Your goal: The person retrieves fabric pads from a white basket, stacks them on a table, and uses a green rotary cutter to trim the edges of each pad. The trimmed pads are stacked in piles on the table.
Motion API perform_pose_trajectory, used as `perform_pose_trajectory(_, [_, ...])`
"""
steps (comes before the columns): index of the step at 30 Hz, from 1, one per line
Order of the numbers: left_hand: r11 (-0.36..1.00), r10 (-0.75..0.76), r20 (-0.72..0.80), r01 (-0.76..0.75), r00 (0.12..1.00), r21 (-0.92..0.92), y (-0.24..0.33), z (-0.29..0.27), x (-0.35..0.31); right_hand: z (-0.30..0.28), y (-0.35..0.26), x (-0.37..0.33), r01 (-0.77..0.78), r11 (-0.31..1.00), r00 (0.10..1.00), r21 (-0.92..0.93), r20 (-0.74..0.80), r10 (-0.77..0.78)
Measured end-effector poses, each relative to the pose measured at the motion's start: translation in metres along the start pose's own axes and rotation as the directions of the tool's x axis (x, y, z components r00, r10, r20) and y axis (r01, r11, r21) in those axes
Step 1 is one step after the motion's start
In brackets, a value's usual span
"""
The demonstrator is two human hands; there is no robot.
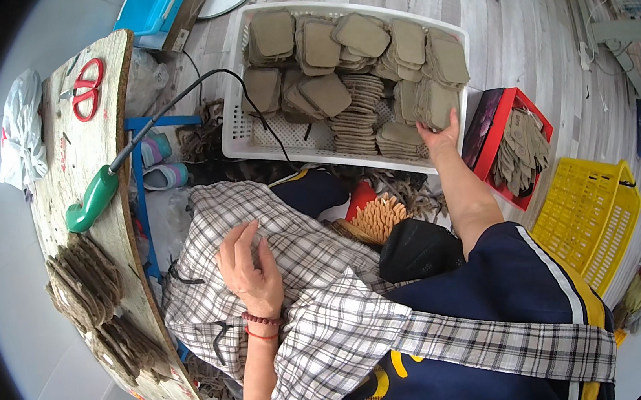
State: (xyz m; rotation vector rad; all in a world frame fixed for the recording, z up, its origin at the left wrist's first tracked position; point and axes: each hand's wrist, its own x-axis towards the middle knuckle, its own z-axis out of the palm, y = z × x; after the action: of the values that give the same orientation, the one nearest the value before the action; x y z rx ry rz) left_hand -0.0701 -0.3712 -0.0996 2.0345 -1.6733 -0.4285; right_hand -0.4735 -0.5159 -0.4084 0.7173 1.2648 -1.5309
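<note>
Right hand (443,137) touches pads (438,101) in the tray (282,143), upper right of frame — whether its grip has closed, I cannot tell. Left hand (251,269) is empty, loosely spread. Even pressure should keep edges square.

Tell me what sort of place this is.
Probably a small workshop: a worn wooden bench carries a corded green-handled tool and red-handled scissors, and a white plastic crate on the floor holds stacks of flat greyish-brown pieces.
</note>
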Motion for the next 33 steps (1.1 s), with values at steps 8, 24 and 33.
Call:
perform_pose_trajectory(8, [0.999,0.044,-0.032,-0.043,0.999,0.024,-0.004,0.001,-0.001,0.005,0.006,-0.011,-0.008,0.993,1.0,0.122,-0.025,0.011])
perform_pose_trajectory(24, [0.999,0.039,-0.024,-0.039,0.999,0.009,-0.008,-0.003,-0.004,-0.016,-0.006,-0.011,0.035,0.995,0.999,-0.091,-0.011,-0.037])
perform_pose_trajectory(33, [0.999,0.023,-0.012,-0.024,1.0,-0.023,-0.013,-0.002,-0.005,-0.038,-0.022,-0.036,-0.041,0.99,0.999,-0.133,0.018,0.044])
